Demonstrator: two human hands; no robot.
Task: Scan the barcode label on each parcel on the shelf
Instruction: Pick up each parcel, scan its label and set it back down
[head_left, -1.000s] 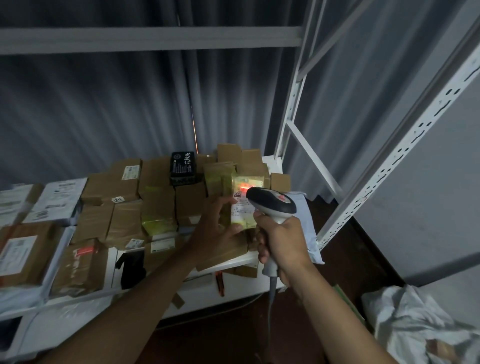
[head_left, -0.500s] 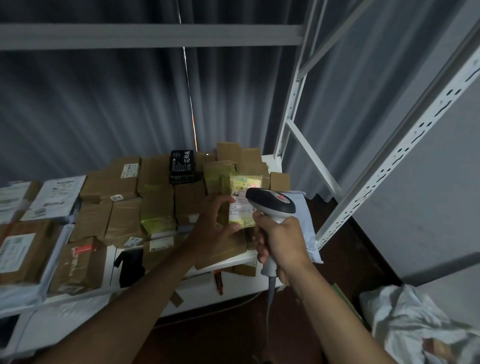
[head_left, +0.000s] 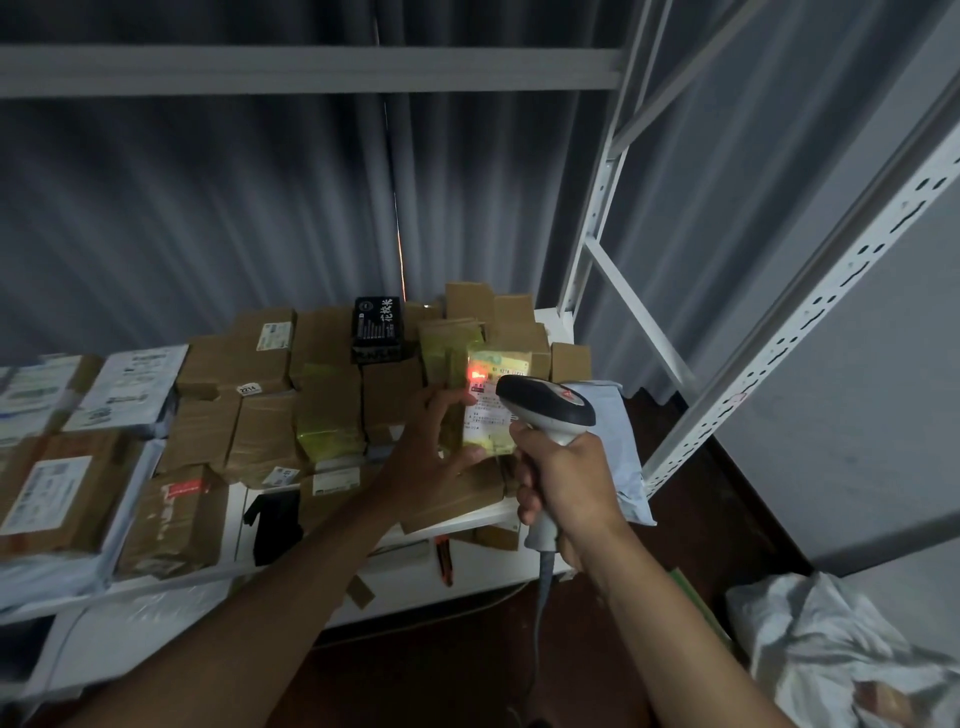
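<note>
The left hand (head_left: 431, 447) grips a small yellow-taped parcel (head_left: 493, 400) and props it upright at the right end of the shelf (head_left: 457, 519), its label (head_left: 488, 415) facing the person. The right hand (head_left: 566, 473) is clenched around the handle of a barcode scanner (head_left: 545, 410), whose head sits just beside the label; a red glow falls on the label's upper left. To scan well, the person would likely keep the parcel still and tilted squarely toward the scanner, and let the beam cross the whole barcode rather than one corner. The scanner's head covers part of the label, so drawing it back slightly may help.

Brown cardboard parcels (head_left: 249, 415) crowd the shelf to the left, with a black box (head_left: 378, 327) at the far side and white-labelled packets (head_left: 130, 389) further left. A grey mailer bag (head_left: 618, 452) lies right of the scanner. The tight packing leaves little room to set parcels aside.
</note>
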